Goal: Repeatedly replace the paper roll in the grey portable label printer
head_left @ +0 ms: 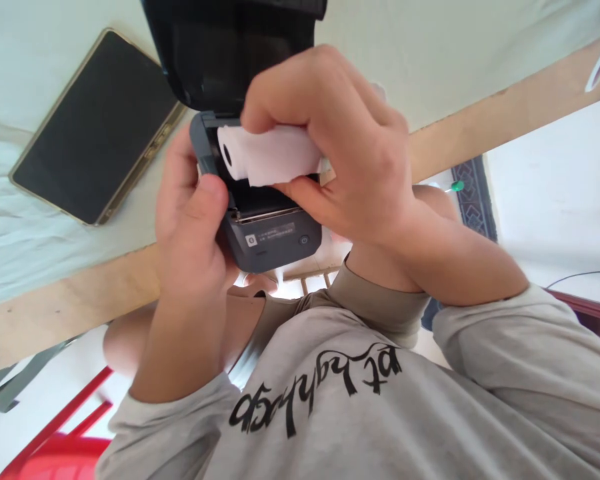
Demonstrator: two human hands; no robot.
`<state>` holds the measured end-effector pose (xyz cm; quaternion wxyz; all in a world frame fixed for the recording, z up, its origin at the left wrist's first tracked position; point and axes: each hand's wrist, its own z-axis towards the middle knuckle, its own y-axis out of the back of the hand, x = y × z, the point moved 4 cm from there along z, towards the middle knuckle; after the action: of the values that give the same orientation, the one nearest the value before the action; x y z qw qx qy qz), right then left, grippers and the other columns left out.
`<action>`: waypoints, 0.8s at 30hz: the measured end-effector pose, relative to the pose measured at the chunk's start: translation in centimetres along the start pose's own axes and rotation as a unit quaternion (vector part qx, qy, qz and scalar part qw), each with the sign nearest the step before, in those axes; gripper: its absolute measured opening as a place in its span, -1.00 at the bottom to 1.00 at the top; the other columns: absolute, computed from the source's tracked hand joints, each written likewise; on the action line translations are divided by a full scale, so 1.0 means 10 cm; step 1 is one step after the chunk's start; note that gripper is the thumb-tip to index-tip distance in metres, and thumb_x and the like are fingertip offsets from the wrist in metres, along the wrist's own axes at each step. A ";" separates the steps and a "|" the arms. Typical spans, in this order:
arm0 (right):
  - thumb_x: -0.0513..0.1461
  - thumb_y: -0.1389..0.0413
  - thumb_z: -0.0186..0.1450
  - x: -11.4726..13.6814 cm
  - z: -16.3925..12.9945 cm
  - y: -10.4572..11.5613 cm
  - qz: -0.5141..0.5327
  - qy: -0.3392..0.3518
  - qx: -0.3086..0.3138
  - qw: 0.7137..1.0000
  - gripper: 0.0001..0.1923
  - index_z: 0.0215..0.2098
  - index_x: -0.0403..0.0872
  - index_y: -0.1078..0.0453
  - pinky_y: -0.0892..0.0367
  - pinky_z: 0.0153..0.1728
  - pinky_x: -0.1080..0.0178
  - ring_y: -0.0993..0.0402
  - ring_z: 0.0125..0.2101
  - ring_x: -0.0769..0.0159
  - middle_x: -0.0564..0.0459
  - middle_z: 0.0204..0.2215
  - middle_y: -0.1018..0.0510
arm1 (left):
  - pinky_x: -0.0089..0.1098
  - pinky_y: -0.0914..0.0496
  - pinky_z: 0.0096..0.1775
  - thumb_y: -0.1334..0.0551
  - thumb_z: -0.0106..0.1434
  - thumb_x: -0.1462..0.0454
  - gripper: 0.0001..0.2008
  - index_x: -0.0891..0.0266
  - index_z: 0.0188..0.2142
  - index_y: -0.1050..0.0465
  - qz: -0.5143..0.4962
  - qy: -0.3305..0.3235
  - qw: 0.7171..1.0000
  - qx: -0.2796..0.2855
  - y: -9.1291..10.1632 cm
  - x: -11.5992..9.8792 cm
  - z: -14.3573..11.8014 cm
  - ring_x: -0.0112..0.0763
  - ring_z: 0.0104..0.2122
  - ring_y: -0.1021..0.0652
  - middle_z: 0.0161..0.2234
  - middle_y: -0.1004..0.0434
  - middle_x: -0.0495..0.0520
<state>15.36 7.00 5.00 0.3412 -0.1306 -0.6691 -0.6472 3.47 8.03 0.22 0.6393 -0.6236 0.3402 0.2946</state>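
A small dark grey label printer (273,243) is held up in front of me, its black lid (230,53) swung open away from me. My left hand (193,207) grips the printer's left side, thumb on the near edge of the body. My right hand (353,143) is closed on a white paper roll (273,153), fingers over the top and thumb beneath. The roll sits at the mouth of the printer's compartment, its hollow core facing left. How deep it sits I cannot tell. A power button and a sticker show on the printer's front.
A dark phone or tablet in a clear case (95,127) lies on the pale green cloth (455,53) to the left. A wooden edge (485,100) runs along the cloth's near side. Lower left stands a red plastic chair or stool (60,457).
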 end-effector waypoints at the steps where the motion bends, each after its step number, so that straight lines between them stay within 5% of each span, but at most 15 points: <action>1: -0.08 0.12 0.50 0.06 0.00 0.00 -0.031 0.056 -0.023 0.998 -0.69 -0.02 0.06 -0.42 -0.44 0.14 0.33 -0.47 0.13 0.39 0.15 0.00 -0.49 | -0.02 -0.64 0.16 -0.34 0.29 -0.20 -0.25 -0.07 0.34 -0.21 0.000 -0.002 1.000 -0.002 0.03 0.00 -0.02 -0.03 0.26 -0.55 0.15 -0.49 0.04; 5: -0.19 0.10 0.50 0.04 -0.03 0.00 -0.068 0.149 -0.058 0.985 -0.75 -0.12 0.00 -0.42 -0.46 0.11 0.27 -0.52 0.08 0.40 0.17 -0.05 -0.56 | -0.04 -0.62 0.15 -0.37 0.29 -0.18 -0.32 -0.01 0.26 -0.30 0.010 -0.013 1.000 -0.003 0.21 0.03 -0.17 -0.08 0.21 -0.57 0.07 -0.52 0.02; 11: -0.19 0.10 0.49 -0.05 -0.05 -0.03 -0.079 0.223 -0.114 0.965 -0.64 -0.23 -0.09 -0.52 -0.42 -0.04 0.33 -0.53 -0.08 0.52 0.26 -0.07 -0.61 | -0.41 -0.60 -0.12 -0.39 0.26 -0.11 -0.44 0.27 0.03 -0.47 0.034 -0.063 0.995 0.064 0.43 0.10 -0.19 -0.43 -0.14 -0.65 -0.17 -0.58 0.01; 16: -0.25 -0.04 0.44 -0.01 -0.13 0.01 -0.087 0.262 -0.199 0.940 -0.73 -0.32 -0.12 -0.53 -0.36 -0.14 0.21 -0.51 -0.25 0.46 0.15 -0.27 -0.59 | -0.41 -0.58 -0.19 -0.41 0.20 -0.08 -0.44 0.25 0.03 -0.53 0.029 -0.085 0.993 0.079 0.48 0.14 -0.09 -0.40 -0.18 -0.66 -0.17 -0.64 0.03; 19: -0.24 -0.03 0.46 0.03 -0.23 0.01 -0.081 0.322 -0.173 0.927 -0.78 -0.25 -0.06 -0.52 -0.34 -0.19 0.21 -0.48 -0.28 0.48 0.17 -0.27 -0.58 | -0.34 -0.61 -0.07 -0.49 0.07 -0.12 -0.37 0.16 0.04 -0.57 0.026 -0.092 0.988 0.120 0.41 0.03 -0.15 -0.33 -0.11 -0.65 -0.17 -0.64 -0.01; 21: -0.24 0.00 0.47 0.04 -0.29 -0.01 -0.087 0.355 -0.145 0.919 -0.78 -0.25 -0.04 -0.48 -0.31 -0.21 0.22 -0.46 -0.28 0.52 0.22 -0.29 -0.56 | -0.12 -0.51 0.24 -0.55 0.09 -0.05 -0.36 0.11 0.09 -0.53 0.085 0.019 0.993 0.082 0.38 -0.01 -0.22 -0.18 0.10 -0.59 0.00 -0.57 0.03; 24: -0.15 -0.01 0.48 0.01 -0.33 -0.02 -0.081 0.387 -0.103 0.913 -0.76 -0.27 -0.04 -0.44 -0.35 -0.16 0.18 -0.50 -0.23 0.47 0.22 -0.30 -0.56 | 0.00 -0.33 0.42 -0.59 0.08 0.01 -0.31 0.02 0.15 -0.48 0.183 0.033 0.981 0.049 0.35 -0.15 -0.33 -0.07 0.28 -0.49 0.13 -0.50 0.03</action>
<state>16.09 3.76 4.69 0.5043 0.1505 -0.4223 -0.7380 -0.47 5.00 -0.67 0.5924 -0.5281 0.4836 0.3692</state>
